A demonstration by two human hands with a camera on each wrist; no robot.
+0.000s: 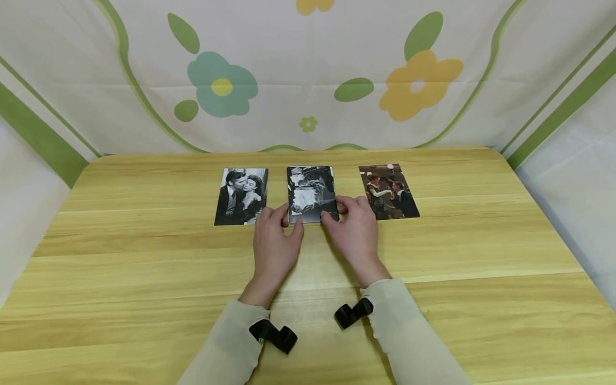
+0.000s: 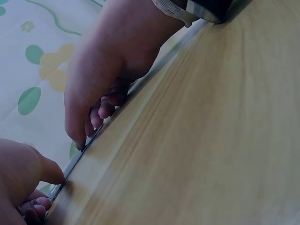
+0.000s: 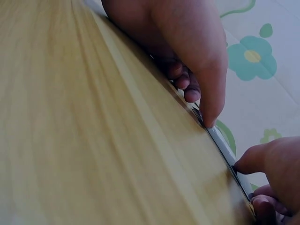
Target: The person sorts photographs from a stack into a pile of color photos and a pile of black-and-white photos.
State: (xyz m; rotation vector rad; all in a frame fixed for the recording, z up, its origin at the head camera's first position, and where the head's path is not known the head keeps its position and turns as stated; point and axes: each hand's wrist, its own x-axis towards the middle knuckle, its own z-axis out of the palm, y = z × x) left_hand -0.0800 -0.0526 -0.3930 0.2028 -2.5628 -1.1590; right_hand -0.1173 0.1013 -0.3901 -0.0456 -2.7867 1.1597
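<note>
In the head view a black-and-white photo card (image 1: 308, 192) lies sideways between the hands; its layered edge suggests a thin stack, though I cannot tell how many. My left hand (image 1: 276, 243) grips its near left corner, thumb at the front edge and fingers along the left side. At the near right corner my right hand (image 1: 356, 232) pinches it, thumb on the picture and fingers at the right side. Seen edge-on in the right wrist view, the card (image 3: 224, 149) runs between the two thumbs. The left wrist view shows both hands along that same edge.
A black-and-white photo of a couple (image 1: 240, 197) lies to the left, partly behind the left fingers. To the right is a colour photo (image 1: 391, 191), close behind the right hand. Wooden table (image 1: 144, 289); a flowered cloth (image 1: 308, 64) hangs behind it.
</note>
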